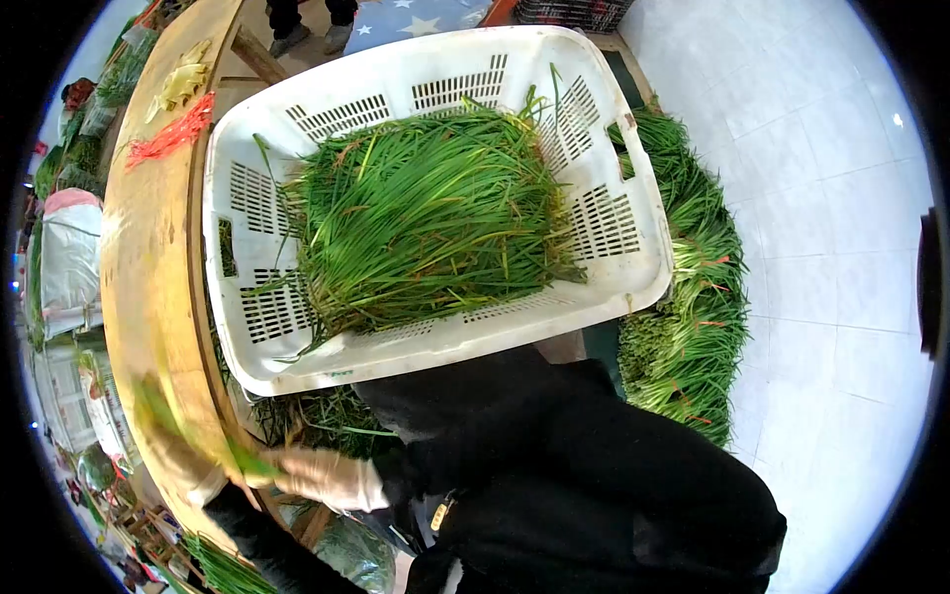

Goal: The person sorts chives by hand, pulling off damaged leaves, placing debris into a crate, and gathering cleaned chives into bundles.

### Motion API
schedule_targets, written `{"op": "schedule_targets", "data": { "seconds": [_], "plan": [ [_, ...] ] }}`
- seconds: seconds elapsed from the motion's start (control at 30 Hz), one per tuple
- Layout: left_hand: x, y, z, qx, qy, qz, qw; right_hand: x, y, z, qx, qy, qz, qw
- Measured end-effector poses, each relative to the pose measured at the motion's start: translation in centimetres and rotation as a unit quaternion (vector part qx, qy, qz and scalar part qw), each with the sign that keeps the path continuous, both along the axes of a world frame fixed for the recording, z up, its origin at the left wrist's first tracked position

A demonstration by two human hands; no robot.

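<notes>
Black cloth clothing [594, 445] lies nearest the camera, its sleeves reaching toward the lower left, where two pale gloved hands work by the curved, yellowish wooden table [148, 267]. Blurred slender green leaves [249, 460] show between them, at the table's edge: just beside the fingertips of the right hand [322, 475] and to the right of the left hand [178, 455], which is over the tabletop. The right hand looks stretched out toward the leaves; blur hides whether either hand is pinching anything. Above the hands in view, well apart from them, a large white slotted plastic basket [396, 59] holds a thick heap of long green blades [435, 218]. Tangled red plastic strands [170, 134] lie farther along the table.
</notes>
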State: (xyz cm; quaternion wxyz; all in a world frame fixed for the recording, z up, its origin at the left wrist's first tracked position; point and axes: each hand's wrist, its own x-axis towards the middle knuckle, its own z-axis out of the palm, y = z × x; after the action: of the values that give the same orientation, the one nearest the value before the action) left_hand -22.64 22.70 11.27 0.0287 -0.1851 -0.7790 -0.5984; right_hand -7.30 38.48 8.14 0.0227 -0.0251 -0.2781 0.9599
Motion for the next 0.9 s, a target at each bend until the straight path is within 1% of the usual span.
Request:
{"op": "schedule_targets", "data": {
  "seconds": [0.03,0.07,0.1,0.13,0.17,0.2,0.23,0.27,0.3,0.33,0.37,0.4,0.43,0.47,0.5,0.53,0.6,0.63,0.67,0.7,0.73,0.8,0.83,0.87,0.9],
  "plan": [
    [-1.0,-1.9,0.2,0.009,0.019,0.026,0.999,-0.1,-0.7,-1.6,0.048,-0.012,0.053,0.997],
    [-1.6,-3.4,0.6,0.015,0.038,0.053,0.998,-0.2,-1.4,-3.5,0.130,-0.021,0.118,0.984],
    [0.2,-1.1,2.3,0.012,0.039,0.079,0.996,-0.3,-2.0,-5.7,0.260,-0.015,0.196,0.945],
    [0.3,-0.7,2.1,0.009,0.043,0.081,0.996,-0.1,-3.0,-7.4,0.445,0.023,0.293,0.846],
    [0.1,-0.7,1.4,0.016,0.068,0.035,0.997,0.2,-3.8,-7.9,0.598,0.091,0.377,0.702],
    [0.3,-0.8,0.8,0.021,0.090,-0.007,0.996,0.6,-4.8,-8.4,0.678,0.171,0.440,0.563],
    [1.9,0.9,0.6,-0.053,0.117,0.040,0.991,0.4,-4.2,-7.5,0.702,0.244,0.473,0.474],
    [2.1,1.3,-0.4,-0.082,0.134,0.000,0.988,-0.6,-2.2,-5.0,0.692,0.293,0.475,0.458],
    [2.7,2.3,-1.4,-0.061,0.062,-0.019,0.996,-1.9,1.2,-3.3,0.655,0.315,0.439,0.529],
    [2.7,3.3,-3.7,-0.008,0.126,-0.117,0.985,-3.3,4.3,-3.6,0.634,0.327,0.392,0.581],
    [1.2,1.9,-6.9,-0.050,0.089,-0.125,0.987,-4.4,7.9,-4.1,0.599,0.241,0.364,0.671],
    [1.0,2.8,-8.5,-0.147,0.076,-0.109,0.980,-6.3,10.7,-5.0,0.657,0.182,0.344,0.646],
    [1.2,3.3,-10.1,-0.175,0.019,-0.110,0.978,-8.4,13.0,-5.8,0.711,0.123,0.319,0.614],
    [0.0,2.8,-14.8,-0.047,0.064,-0.160,0.984,-10.2,14.7,-5.5,0.791,0.044,0.364,0.489],
    [0.1,4.5,-15.4,-0.094,0.237,-0.110,0.961,-12.1,16.3,-10.2,0.820,0.056,0.305,0.481],
    [1.4,6.1,-12.3,-0.251,0.296,-0.065,0.919,-13.9,16.6,-11.6,0.829,-0.001,0.374,0.415],
    [1.3,6.4,-12.8,-0.222,0.275,-0.025,0.935,-16.9,15.4,-14.9,0.839,-0.011,0.343,0.423],
    [1.2,6.3,-12.7,-0.218,0.286,-0.034,0.933,-18.2,15.1,-16.5,0.847,0.000,0.312,0.431],
    [1.5,6.4,-11.8,-0.261,0.249,-0.034,0.932,-19.3,14.5,-17.1,0.854,0.011,0.280,0.438],
    [1.3,6.2,-11.9,-0.259,0.249,-0.040,0.932,-20.8,13.8,-18.9,0.878,-0.024,0.263,0.399],
    [1.0,6.1,-12.1,-0.256,0.251,-0.047,0.932,-21.3,13.8,-21.0,0.902,0.002,0.214,0.374],
    [1.1,6.1,-11.7,-0.265,0.231,-0.047,0.935,-21.3,13.9,-22.3,0.910,-0.043,0.250,0.328],
    [1.0,6.1,-11.7,-0.269,0.237,-0.045,0.932,-21.0,14.0,-23.1,0.899,-0.063,0.265,0.343],
    [0.9,6.1,-11.8,-0.273,0.244,-0.044,0.930,-20.3,13.8,-23.1,0.900,-0.067,0.270,0.336],
    [0.9,6.2,-11.7,-0.271,0.240,-0.040,0.931,-19.2,13.9,-22.6,0.902,-0.049,0.239,0.356]
  ]
}}
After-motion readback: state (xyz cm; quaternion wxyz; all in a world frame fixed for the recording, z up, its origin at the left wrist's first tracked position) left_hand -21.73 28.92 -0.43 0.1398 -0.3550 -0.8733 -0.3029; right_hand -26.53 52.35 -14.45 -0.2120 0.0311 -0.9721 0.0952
